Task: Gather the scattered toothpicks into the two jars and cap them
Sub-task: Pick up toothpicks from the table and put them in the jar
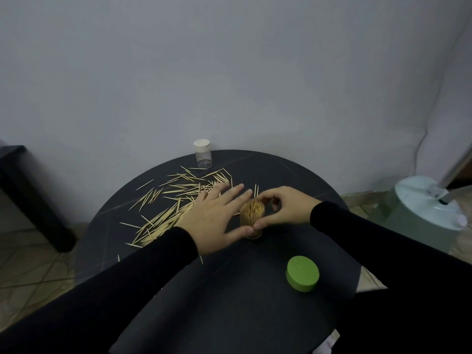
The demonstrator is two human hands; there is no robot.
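Both hands are at the open jar [251,221], which stands upright near the middle of the round black table [293,169] and is already packed with toothpicks standing on end. My right hand [283,208] curls around the far and right side of the jar, thumb low on its wall, fingers bent near the rim, so it holds the jar steady. My left hand [217,213] is flat and relaxed, fingers straight, with the thumb touching the jar's left wall; it holds nothing.

Many scattered toothpicks [176,200] lie on the table to the left, partly under my left hand. The small clear jar [203,154] with a white cap stands at the far edge, well apart. The green cap [303,273] lies near me, on the right.

I think the good way is to keep the right hand firm on the jar, so it does not tip, and to sweep small bundles with the left, all pointing one direction. This jar looks nearly full, so the rest probably belongs in the small one.
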